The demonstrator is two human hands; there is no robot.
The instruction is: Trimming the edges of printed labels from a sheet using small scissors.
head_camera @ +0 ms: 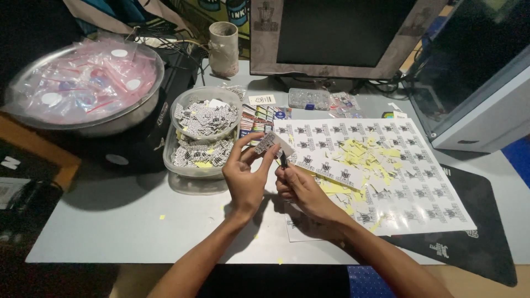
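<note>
- Left hand (247, 179) raised over the grey table (127, 221), thumb and fingers pinched shut on a small printed label (269, 142); the label sits at the fingertips, above and right of the palm.
- Label's long axis runs tilted, lower left to upper right, with its free end pointing toward the sticker sheet (386, 176).
- Right hand (301, 190) just beside the left, curled closed around a thin dark tool (284, 160); probably tweezers or a small blade, too small to tell.
- Key relation: the tool tip stands just below the label's lower right edge, close to touching; the right hand is the nearer one to that free edge, the left only holds.
- Sticker sheet lies flat under and right of the right hand, yellow backing scraps (364, 154) piled on its middle.
- Left of the hands: clear tub (190, 168) with a round bowl (205, 113) on it, both filled with cut labels.
- Far left, metal basin (88, 124) of plastic bags; monitor (337, 36) behind.
</note>
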